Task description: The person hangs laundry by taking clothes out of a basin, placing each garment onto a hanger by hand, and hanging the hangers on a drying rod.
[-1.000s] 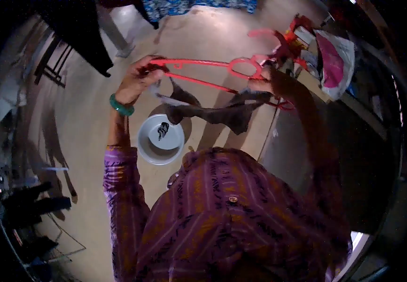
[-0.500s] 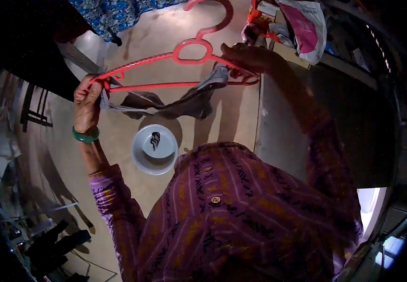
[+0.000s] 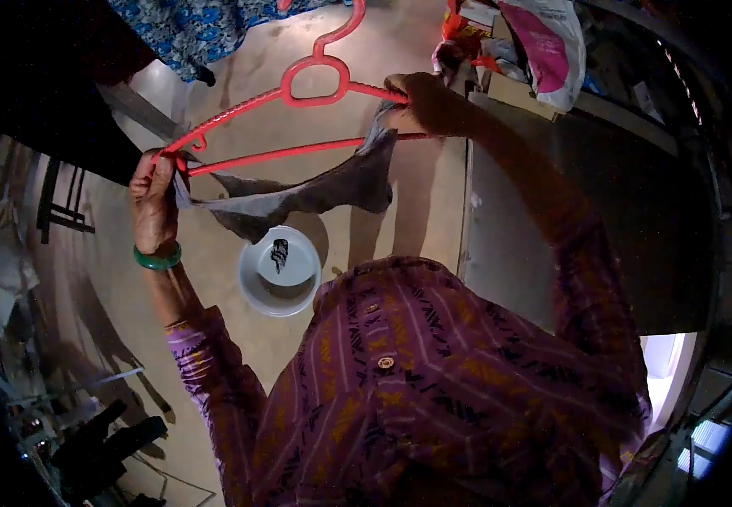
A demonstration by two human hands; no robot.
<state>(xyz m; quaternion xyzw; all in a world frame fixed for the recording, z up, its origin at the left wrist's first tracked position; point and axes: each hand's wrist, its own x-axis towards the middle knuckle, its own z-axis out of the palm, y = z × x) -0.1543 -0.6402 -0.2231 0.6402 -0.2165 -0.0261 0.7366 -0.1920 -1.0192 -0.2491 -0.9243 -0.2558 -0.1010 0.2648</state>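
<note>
A red plastic clothes hanger is held up in front of me, its hook at the top. My left hand, with a green bangle on the wrist, is closed around the hanger's left end and an edge of a grey cloth garment. My right hand is closed on the hanger's right arm, with its end hidden behind the fingers. The grey garment hangs along the lower bar, stretched between both hands and sagging in the middle. Its exact kind does not show.
Below on the floor stands a white basin with a small dark and white piece of cloth in it. A dark cabinet top lies to the right, with boxes and a white and pink bag behind. Blue flowered fabric hangs at the back.
The hanger has shifted left and its right side is lower in my grip. My right hand has moved left and closed on the hanger's arm. The garment hangs wider and lower.
</note>
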